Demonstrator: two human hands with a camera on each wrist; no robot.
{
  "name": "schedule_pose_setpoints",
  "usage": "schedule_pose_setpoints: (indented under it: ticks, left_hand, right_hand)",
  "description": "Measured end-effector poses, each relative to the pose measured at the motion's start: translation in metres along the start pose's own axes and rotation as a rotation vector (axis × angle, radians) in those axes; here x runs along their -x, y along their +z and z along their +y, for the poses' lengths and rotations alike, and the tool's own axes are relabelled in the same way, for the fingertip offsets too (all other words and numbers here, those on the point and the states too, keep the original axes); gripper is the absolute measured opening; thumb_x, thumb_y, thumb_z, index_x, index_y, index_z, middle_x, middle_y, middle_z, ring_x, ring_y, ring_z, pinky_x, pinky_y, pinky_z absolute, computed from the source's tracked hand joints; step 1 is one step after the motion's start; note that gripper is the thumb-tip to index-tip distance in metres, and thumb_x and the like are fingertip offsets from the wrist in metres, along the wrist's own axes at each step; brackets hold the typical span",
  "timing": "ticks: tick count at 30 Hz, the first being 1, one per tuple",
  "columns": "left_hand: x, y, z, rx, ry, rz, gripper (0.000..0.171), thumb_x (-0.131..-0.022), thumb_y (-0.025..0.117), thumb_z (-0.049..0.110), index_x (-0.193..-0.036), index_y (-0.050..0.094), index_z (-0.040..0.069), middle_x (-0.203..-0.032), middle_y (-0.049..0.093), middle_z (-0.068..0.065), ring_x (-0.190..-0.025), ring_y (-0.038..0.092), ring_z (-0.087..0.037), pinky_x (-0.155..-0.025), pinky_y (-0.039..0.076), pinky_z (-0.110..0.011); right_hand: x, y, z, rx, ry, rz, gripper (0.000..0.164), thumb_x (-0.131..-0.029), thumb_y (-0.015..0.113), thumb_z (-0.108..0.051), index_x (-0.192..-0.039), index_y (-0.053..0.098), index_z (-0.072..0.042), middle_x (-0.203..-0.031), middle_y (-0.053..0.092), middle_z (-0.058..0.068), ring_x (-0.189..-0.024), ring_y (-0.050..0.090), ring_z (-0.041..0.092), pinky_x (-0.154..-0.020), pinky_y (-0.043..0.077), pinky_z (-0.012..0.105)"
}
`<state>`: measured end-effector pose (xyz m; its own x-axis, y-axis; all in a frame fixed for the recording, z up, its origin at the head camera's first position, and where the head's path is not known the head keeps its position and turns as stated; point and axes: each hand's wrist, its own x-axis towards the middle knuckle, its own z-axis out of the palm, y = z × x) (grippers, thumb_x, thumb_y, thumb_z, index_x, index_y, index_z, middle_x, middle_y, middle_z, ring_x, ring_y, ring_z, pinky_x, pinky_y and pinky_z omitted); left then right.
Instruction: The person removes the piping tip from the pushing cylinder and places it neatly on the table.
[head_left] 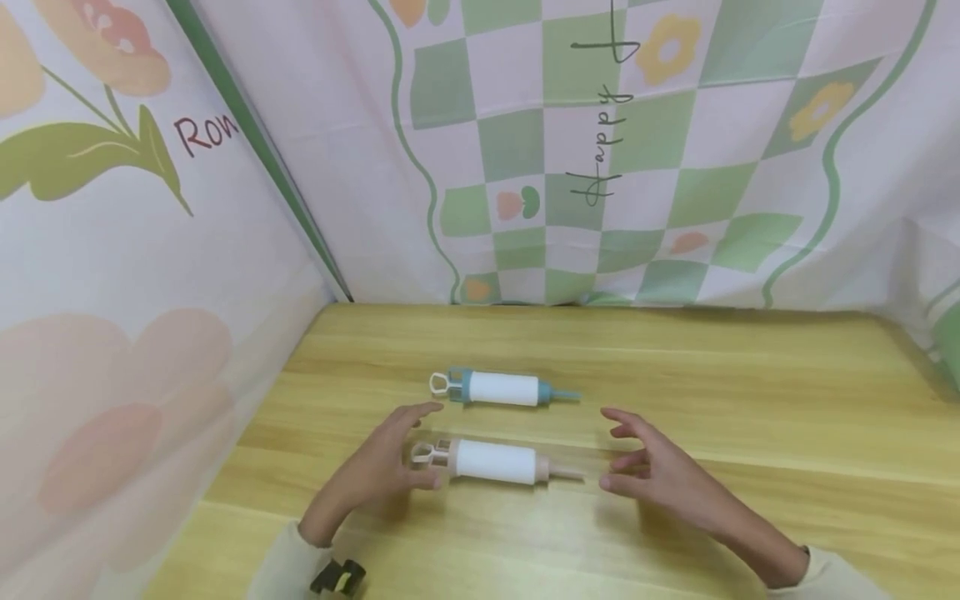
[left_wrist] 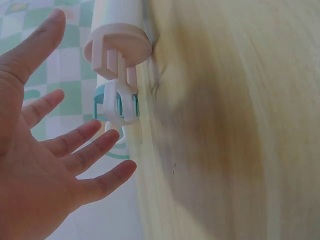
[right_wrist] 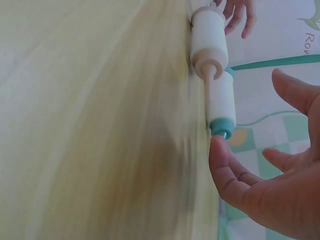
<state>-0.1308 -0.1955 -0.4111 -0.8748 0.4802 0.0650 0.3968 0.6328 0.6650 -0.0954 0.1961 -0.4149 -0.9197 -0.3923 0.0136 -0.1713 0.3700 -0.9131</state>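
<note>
Two syringe-like tubes with white barrels lie side by side on the wooden tabletop. The nearer syringe (head_left: 495,462) has beige-pink ends, and the farther syringe (head_left: 504,389) has teal ends. Each has a ring handle on the left and a thin nozzle pointing right. At the nearer syringe's handle end, my left hand (head_left: 382,458) hovers with fingers spread. Off the nozzle tips, my right hand (head_left: 663,479) is held with loosely bent, parted fingers. Neither hand grips anything. In the left wrist view, the nearer syringe's pink collar (left_wrist: 120,45) and ring sit beyond the fingers.
The tabletop (head_left: 750,375) has light wood grain. White cloth with green checks and flowers (head_left: 585,150) hangs behind it, and another printed cloth (head_left: 135,292) stands along the left side. A dark strap (head_left: 339,577) is at the left sleeve.
</note>
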Motion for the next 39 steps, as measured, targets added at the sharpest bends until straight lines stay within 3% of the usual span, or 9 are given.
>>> schedule_pose_setpoints:
  ticks: [10, 19, 28, 39]
  left_hand:
    - [-0.006, 0.001, -0.003, 0.031, -0.004, -0.025, 0.094, -0.071, 0.091, 0.023, -0.150, 0.042, 0.012, -0.149, 0.045, -0.013, -0.127, 0.048, -0.037, -0.102, 0.043, -0.055]
    - [-0.013, 0.003, -0.005, 0.072, 0.025, -0.024, 0.090, -0.070, 0.091, 0.020, -0.146, 0.045, 0.006, -0.144, 0.050, -0.017, -0.123, 0.052, -0.040, -0.100, 0.044, -0.057]
    - [-0.013, 0.006, -0.008, 0.163, 0.015, -0.052, 0.087, -0.071, 0.090, 0.017, -0.146, 0.046, 0.008, -0.141, 0.051, -0.019, -0.123, 0.052, -0.040, -0.100, 0.045, -0.056]
    - [-0.012, 0.013, -0.012, 0.222, -0.031, -0.063, 0.086, -0.070, 0.090, 0.015, -0.145, 0.048, 0.010, -0.139, 0.052, -0.020, -0.120, 0.056, -0.038, -0.096, 0.047, -0.057]
  right_hand:
    - [-0.003, 0.009, 0.000, -0.118, 0.064, -0.053, 0.082, -0.091, 0.073, -0.014, -0.154, 0.024, -0.001, -0.143, 0.032, 0.036, -0.094, 0.065, 0.025, -0.075, 0.057, 0.036]
    - [-0.006, 0.018, 0.000, -0.205, 0.075, -0.094, 0.075, -0.094, 0.069, -0.013, -0.154, 0.026, 0.000, -0.143, 0.032, 0.035, -0.091, 0.063, 0.033, -0.068, 0.058, 0.041]
    - [-0.008, 0.024, 0.004, -0.213, 0.116, -0.090, 0.073, -0.094, 0.069, -0.015, -0.154, 0.028, -0.004, -0.141, 0.035, 0.032, -0.082, 0.062, 0.033, -0.058, 0.055, 0.039]
    - [-0.012, 0.041, 0.006, -0.307, 0.181, -0.047, 0.077, -0.093, 0.072, -0.014, -0.154, 0.027, -0.005, -0.139, 0.039, 0.031, -0.080, 0.063, 0.032, -0.059, 0.054, 0.036]
